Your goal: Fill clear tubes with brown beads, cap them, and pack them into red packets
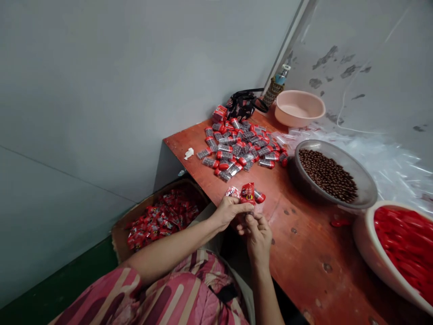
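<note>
A: First entry, the red packet [248, 194]?

B: One, printed, above the near edge of the red-brown table [297, 243]. Clock positions are taken from it, with twelve at the top of the view.

A: Left hand [232, 211]?

B: Closed on the packet, thumb and fingers pinching its lower end.

A: Right hand [258, 232]?

B: At six, just below, fingers drawn together beside a small dark item. Whether they hold it cannot be told.

A: Adjoining pieces?

B: One shiny crinkled wrapper [232, 192] at nine and one red-capped tube [260, 197] at three, both just beside the packet; contact unclear.

A: Stock on the table?

B: At twelve, a heap of clear tubes [237, 146], dark-filled, red-capped, many lying on their sides. Between two and three, a grey bowl [367, 189] of brown balls [326, 176]; beyond it, loose clear plastic pieces [392, 149]. Between three and four, a pale basin [363, 237] of glossy red pieces [406, 248].

A: Sundries?

B: Toward ten, a white scrap [188, 153]. At twelve, behind the heap, a dark patterned bag [241, 106]. Toward one, a pink basin [292, 121] and a bottle [281, 76].

A: Off the table?

B: Between eight and nine, lower down, a carton [119, 246] of red packets [162, 219].
</note>
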Demonstrator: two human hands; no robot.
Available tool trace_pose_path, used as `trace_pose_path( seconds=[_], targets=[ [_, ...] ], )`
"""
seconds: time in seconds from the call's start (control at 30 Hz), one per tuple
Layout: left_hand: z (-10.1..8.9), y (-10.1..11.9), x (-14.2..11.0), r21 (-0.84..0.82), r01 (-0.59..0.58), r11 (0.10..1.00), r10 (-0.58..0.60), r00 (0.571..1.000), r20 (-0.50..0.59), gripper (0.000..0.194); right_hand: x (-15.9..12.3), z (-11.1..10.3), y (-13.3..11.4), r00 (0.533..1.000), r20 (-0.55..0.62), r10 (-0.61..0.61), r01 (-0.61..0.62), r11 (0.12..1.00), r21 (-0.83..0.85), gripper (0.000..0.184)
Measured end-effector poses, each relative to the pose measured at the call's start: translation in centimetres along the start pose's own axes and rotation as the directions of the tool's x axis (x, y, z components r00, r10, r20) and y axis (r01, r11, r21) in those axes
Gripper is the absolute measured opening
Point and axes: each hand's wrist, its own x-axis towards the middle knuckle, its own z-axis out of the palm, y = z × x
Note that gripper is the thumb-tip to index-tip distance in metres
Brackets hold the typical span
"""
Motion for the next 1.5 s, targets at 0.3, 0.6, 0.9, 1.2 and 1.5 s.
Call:
trace_pose_path(
  seconds=[0.3, 0.6, 0.9, 1.2, 1.5],
  targets=[
    [0.1, -1.2, -0.4, -0.119, -0.024, 0.993, 0.023, 1.0, -0.008, 0.032, -0.6, 0.1, 0.3, 0.999, -0.036, -0.008, 0.005, 0.996, -0.091, 0.027],
    [0.2, -2.0, -0.9, -0.105, -0.011, 0.994, 0.017, 0.998, 0.058, 0.033, -0.3, 0.4, 0.7, 0.999, 0.019, 0.044, -0.046, 0.995, 0.087, 0.022],
    [0.0, -1.5, -0.6, -0.179, -0.03, 0.983, 0.024, 0.999, -0.034, 0.032, -0.7, 0.3, 0.7, 0.991, -0.108, -0.082, 0.061, 0.98, -0.189, 0.033],
    [0.0, -2.0, -0.7, -0.092, 0.021, 0.996, -0.016, 0.998, 0.055, 0.035, -0.4, 0.4, 1.1, 0.997, -0.037, 0.064, -0.06, 0.991, 0.118, 0.023],
    [-0.6, -1.9, -1.4, -0.067, 0.046, 0.997, -0.046, 0.999, -0.004, 0.036, -0.9, 0.6, 1.8, 0.991, 0.001, 0.133, -0.131, 0.973, 0.191, 0.027]
  ],
)
